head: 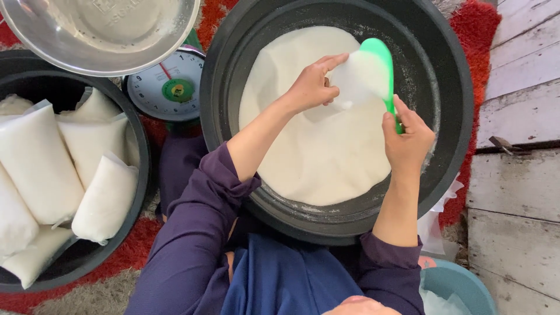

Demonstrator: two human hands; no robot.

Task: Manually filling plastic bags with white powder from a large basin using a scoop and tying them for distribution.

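Observation:
A wide dark basin (449,111) in front of me holds a big heap of white powder (315,146). My right hand (408,140) grips the handle of a green scoop (376,55) heaped with the powder, held over the basin. My left hand (315,84) pinches a thin clear plastic bag (359,81) open right at the scoop's mouth, and the bag looks partly filled with white powder.
At left a second dark basin (137,151) holds several filled white bags (41,163). A dial kitchen scale (166,87) with a steel bowl (99,29) sits at upper left. Red rug beneath, pale wooden boards (519,175) at right, a teal bucket (461,286) at lower right.

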